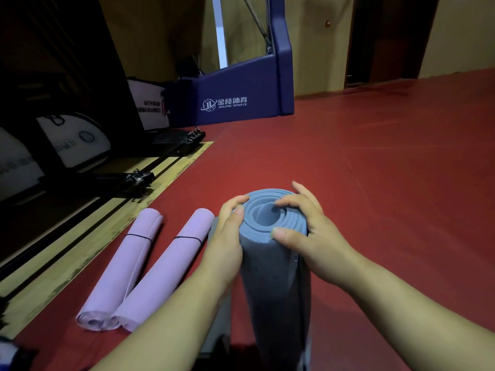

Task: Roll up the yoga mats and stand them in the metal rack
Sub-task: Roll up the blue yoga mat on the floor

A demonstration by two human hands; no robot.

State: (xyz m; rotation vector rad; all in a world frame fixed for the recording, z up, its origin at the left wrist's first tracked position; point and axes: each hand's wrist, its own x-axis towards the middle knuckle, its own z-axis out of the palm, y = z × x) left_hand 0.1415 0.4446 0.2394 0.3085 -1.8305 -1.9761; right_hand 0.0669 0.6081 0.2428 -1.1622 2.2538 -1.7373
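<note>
A rolled grey-blue yoga mat (273, 279) stands upright on the red floor in front of me, its spiral top end facing the camera. My left hand (227, 234) grips the roll's left side near the top. My right hand (302, 226) holds the right side, its fingers curled over the rim into the spiral. Two rolled pink yoga mats (126, 266) (166, 271) lie side by side on the floor to the left, each bound with a thin black band. No metal rack is plainly visible.
A blue padded sports base (235, 95) with white lettering stands at the back. Black metal frames (134, 180) and white printed boards (72, 140) lie along a wooden floor strip (88, 236) at the left. Open red floor (388, 170) stretches to the right.
</note>
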